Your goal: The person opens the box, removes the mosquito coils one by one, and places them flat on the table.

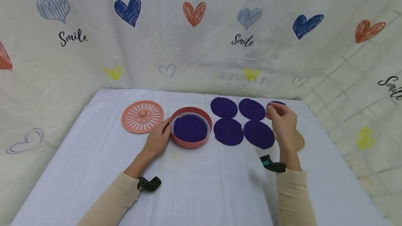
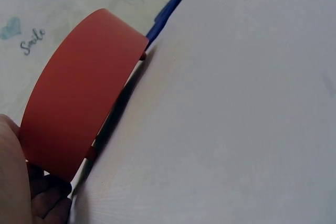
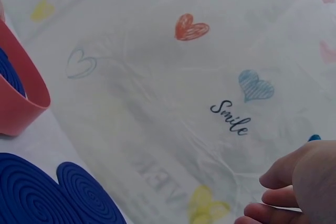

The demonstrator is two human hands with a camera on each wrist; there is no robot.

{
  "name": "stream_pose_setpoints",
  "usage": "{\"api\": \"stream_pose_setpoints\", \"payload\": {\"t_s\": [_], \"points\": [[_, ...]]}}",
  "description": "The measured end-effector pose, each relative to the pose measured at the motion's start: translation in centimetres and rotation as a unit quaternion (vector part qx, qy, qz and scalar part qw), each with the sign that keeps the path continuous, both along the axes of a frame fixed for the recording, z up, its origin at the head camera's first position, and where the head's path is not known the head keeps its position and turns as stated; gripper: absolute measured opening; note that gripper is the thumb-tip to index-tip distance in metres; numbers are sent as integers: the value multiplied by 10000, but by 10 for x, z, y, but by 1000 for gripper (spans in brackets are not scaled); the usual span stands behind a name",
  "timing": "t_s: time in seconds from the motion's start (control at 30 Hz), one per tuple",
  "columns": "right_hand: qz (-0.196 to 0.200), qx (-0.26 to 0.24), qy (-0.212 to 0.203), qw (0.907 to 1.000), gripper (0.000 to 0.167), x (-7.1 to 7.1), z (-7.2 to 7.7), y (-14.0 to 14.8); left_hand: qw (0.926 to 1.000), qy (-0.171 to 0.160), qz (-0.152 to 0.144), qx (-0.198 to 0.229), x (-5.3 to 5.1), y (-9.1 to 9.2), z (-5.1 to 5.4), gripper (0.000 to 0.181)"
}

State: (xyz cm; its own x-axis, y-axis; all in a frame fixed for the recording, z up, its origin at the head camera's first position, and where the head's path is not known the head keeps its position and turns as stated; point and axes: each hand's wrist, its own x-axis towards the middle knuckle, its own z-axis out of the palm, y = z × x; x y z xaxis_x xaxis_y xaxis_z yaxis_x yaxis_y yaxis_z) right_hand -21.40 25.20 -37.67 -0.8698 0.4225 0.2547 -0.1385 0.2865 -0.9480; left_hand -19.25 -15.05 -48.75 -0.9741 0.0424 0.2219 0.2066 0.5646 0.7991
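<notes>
My left hand point(image 1: 158, 138) grips the left side of a round coral-red mosquito coil holder point(image 1: 190, 145), thumb by the rim. In the left wrist view, its fingers curl under the holder's wall point(image 2: 84, 93). Inside the holder lies a dark purple mosquito coil point(image 1: 190, 128). My right hand point(image 1: 284, 121) is raised over the right end of the coil rows, fingers loosely bent and nothing visible in them. Beneath it, a tan mosquito coil point(image 1: 299, 140) and a purple coil point(image 1: 277, 103) are partly hidden.
Between the holder and my right hand, several purple mosquito coils point(image 1: 228, 132) lie flat in two rows. A coral slotted lid point(image 1: 142, 128) with a centre knob lies left of the holder. A white cloth covers the table point(image 1: 201, 184); a heart-printed sheet point(image 1: 201, 51) hangs behind.
</notes>
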Motion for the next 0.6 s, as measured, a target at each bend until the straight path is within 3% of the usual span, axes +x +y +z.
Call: {"api": "stream_pose_setpoints", "payload": {"t_s": [0.23,0.6], "points": [[161,409,-232,9988,31,-3,1,-15,10000,-53,24,22,2,-1,1,50],[492,520,-281,9970,33,-7,2,-37,10000,67,-33,8,0,0,-1,48]]}}
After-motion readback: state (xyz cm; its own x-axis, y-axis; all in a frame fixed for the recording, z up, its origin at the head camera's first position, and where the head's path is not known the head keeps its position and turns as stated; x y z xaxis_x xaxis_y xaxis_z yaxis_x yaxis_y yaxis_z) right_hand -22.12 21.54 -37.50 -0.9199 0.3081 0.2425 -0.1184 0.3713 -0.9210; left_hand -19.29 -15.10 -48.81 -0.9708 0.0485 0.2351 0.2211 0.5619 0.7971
